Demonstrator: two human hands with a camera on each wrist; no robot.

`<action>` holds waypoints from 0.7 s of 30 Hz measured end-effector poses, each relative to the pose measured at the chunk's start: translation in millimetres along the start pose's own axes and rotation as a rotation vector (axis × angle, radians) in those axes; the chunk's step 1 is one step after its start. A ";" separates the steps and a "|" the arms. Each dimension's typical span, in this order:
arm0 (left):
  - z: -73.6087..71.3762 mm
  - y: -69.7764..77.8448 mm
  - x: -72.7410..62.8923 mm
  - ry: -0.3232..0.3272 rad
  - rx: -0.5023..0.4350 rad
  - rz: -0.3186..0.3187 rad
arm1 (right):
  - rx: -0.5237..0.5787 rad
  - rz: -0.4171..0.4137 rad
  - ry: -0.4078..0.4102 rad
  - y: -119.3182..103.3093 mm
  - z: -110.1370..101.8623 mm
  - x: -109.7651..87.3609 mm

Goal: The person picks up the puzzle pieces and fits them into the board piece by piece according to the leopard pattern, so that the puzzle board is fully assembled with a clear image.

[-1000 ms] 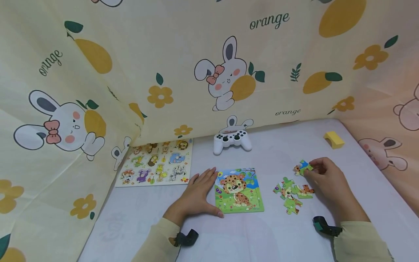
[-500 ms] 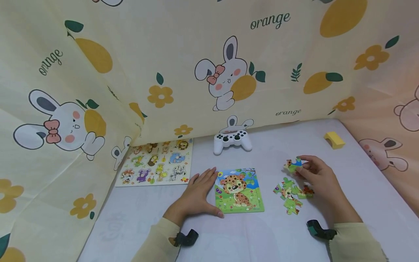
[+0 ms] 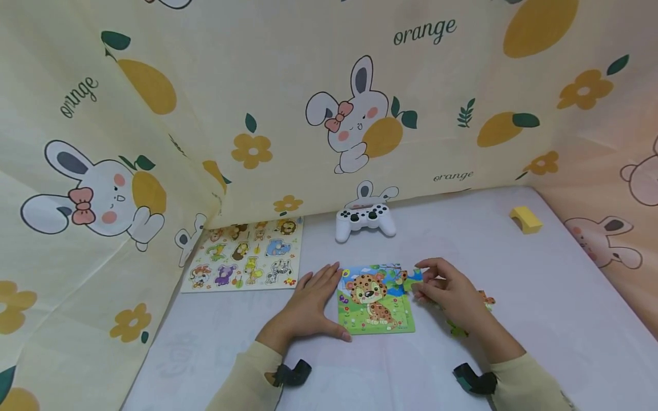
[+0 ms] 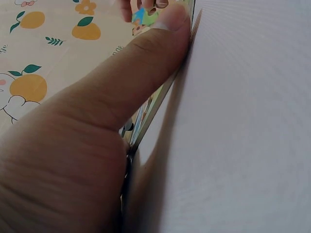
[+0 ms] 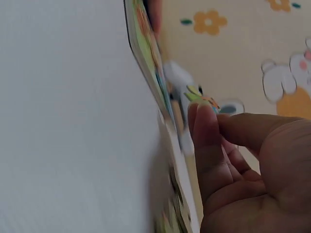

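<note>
A square leopard jigsaw board (image 3: 372, 311) lies flat on the white table. Along its left side rests my left hand (image 3: 307, 313), fingers and thumb spread, with the thumb by the lower-left corner. My right hand (image 3: 452, 294) pinches a jigsaw piece (image 3: 410, 279) with blue and green on it, held at the board's upper right edge. The right wrist view shows that same piece (image 5: 201, 96) edge-on between thumb and finger. Several loose jigsaw pieces (image 3: 485, 298) lie on the table, mostly hidden behind my right hand.
A white game controller (image 3: 365, 221) sits at the back, against the printed curtain (image 3: 288, 91). To the left lies an animal picture board (image 3: 247, 257), its far corner under the curtain. A yellow arch block (image 3: 525, 220) stands at the far right.
My right hand has carried the jigsaw piece leftward from above the loose pieces to the board's upper right edge. The left hand and the board have stayed still.
</note>
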State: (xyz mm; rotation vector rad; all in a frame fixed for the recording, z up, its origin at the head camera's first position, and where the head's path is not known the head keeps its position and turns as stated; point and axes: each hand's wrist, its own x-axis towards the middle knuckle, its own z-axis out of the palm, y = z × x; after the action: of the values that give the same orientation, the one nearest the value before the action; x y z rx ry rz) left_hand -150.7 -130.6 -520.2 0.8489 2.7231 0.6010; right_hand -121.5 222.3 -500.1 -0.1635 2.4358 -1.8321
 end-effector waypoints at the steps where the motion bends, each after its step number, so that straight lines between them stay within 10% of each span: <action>1: -0.1 0.1 0.2 0.000 -0.003 0.000 | 0.005 -0.008 -0.011 -0.3 4.0 -0.5; 21: -2.3 2.7 -1.0 0.007 -0.001 0.005 | -0.049 0.030 -0.139 -5.6 29.3 -5.8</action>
State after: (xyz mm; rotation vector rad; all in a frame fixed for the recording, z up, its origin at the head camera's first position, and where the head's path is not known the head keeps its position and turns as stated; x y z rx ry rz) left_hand -149.4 -129.9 -516.9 0.8556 2.7271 0.6078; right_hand -111.6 193.7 -502.8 -0.2481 2.3768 -1.6894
